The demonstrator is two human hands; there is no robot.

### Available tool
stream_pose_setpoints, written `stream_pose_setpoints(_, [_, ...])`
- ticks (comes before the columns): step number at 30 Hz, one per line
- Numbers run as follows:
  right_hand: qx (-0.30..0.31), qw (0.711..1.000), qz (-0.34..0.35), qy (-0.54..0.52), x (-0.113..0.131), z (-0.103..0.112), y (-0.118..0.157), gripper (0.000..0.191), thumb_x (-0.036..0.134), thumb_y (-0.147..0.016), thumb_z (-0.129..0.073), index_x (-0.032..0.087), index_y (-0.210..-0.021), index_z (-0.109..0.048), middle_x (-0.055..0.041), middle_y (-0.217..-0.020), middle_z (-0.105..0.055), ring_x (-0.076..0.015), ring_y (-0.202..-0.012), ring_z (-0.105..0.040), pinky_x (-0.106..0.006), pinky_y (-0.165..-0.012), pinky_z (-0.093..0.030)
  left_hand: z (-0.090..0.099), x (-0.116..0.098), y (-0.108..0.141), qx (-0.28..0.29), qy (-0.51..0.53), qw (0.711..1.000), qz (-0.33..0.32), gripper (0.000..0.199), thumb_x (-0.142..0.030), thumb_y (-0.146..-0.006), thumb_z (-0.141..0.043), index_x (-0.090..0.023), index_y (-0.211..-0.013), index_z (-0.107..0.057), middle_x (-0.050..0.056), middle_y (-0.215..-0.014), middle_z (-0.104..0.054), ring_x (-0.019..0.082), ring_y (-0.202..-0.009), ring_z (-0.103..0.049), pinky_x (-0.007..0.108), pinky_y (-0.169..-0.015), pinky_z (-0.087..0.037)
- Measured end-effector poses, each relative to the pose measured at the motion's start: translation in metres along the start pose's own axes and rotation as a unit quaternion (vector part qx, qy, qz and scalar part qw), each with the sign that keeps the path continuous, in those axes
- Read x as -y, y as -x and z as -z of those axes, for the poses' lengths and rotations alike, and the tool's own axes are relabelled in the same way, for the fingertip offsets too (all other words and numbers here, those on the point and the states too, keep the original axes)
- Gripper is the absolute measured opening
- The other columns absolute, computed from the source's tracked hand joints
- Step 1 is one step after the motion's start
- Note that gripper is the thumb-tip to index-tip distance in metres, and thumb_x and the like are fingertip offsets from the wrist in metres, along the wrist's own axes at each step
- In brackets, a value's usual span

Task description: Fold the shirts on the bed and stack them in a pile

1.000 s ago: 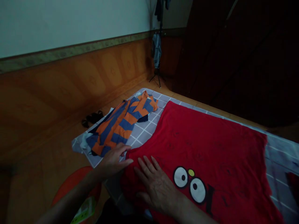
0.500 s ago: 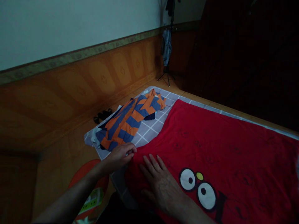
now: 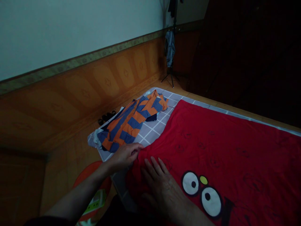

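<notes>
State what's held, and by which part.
The red cartoon-eyed cloth: the left hand appears to pinch its left edge; the right hand lies flat on it.

2 hands (image 3: 162,185) touch a spread-out red cloth (image 3: 223,141)

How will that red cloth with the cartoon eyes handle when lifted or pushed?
The red cloth will probably sag limply, as its creases suggest soft fabric. It is likely light for its spread, since it looks thin where it lies nearly flat on the checked sheet. Pushed, it may bunch up, since nothing visible stiffens it.
</notes>
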State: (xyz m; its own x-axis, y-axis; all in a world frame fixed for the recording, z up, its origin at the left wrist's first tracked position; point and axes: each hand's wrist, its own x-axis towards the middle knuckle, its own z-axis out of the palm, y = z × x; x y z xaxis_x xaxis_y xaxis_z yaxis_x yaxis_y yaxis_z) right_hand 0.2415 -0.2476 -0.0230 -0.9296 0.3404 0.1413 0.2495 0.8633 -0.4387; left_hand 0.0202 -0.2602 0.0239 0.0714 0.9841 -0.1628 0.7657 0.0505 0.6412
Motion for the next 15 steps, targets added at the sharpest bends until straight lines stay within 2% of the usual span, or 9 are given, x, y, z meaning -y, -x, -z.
stream_pose_setpoints(4, [0.011,1.000,0.013,-0.007,0.001,0.000,0.002,0.062,0.038,-0.090,-0.050,0.015,-0.144,-0.030,-0.0095,-0.152,-0.023,-0.0307,-0.140,-0.010,-0.052,-0.114,-0.015,0.000,-0.003,0.001,0.012,-0.085,0.996,0.021,0.033,-0.016,-0.080,-0.045,-0.022,-0.107,-0.063,-0.002,-0.074,-0.066,0.015,-0.068,-0.060,0.023,-0.063,-0.040])
stream_pose_setpoints(7, [0.036,0.999,0.034,-0.019,0.003,-0.001,0.002,0.061,0.040,-0.092,-0.046,0.011,-0.144,-0.030,-0.0134,-0.152,-0.020,-0.0302,-0.140,-0.011,-0.051,-0.114,-0.014,-0.003,-0.003,-0.001,0.002,-0.124,0.992,0.025,0.028,-0.019,-0.081,-0.047,-0.023,-0.102,-0.064,-0.002,-0.068,-0.063,0.015,-0.064,-0.059,0.022,-0.060,-0.036])
stream_pose_setpoints(11, [0.058,0.997,0.047,-0.037,0.005,-0.002,0.001,0.062,0.044,-0.094,-0.041,0.010,-0.144,-0.028,-0.0142,-0.151,-0.021,-0.0288,-0.140,-0.012,-0.049,-0.115,-0.012,-0.005,-0.001,-0.007,-0.053,-0.142,0.988,0.027,0.022,-0.026,-0.088,-0.042,-0.020,-0.083,-0.063,-0.001,-0.067,-0.062,0.015,-0.065,-0.059,0.022,-0.060,-0.035])
stream_pose_setpoints(15, [0.064,0.996,0.043,-0.041,0.005,0.001,0.002,0.065,0.047,-0.093,-0.043,0.012,-0.145,-0.029,-0.0126,-0.151,-0.020,-0.0295,-0.140,-0.013,-0.049,-0.115,-0.011,-0.004,0.003,-0.012,-0.110,-0.129,0.985,0.014,0.020,-0.022,-0.088,-0.040,-0.019,-0.079,-0.057,-0.002,-0.067,-0.058,0.014,-0.065,-0.056,0.023,-0.061,-0.036])
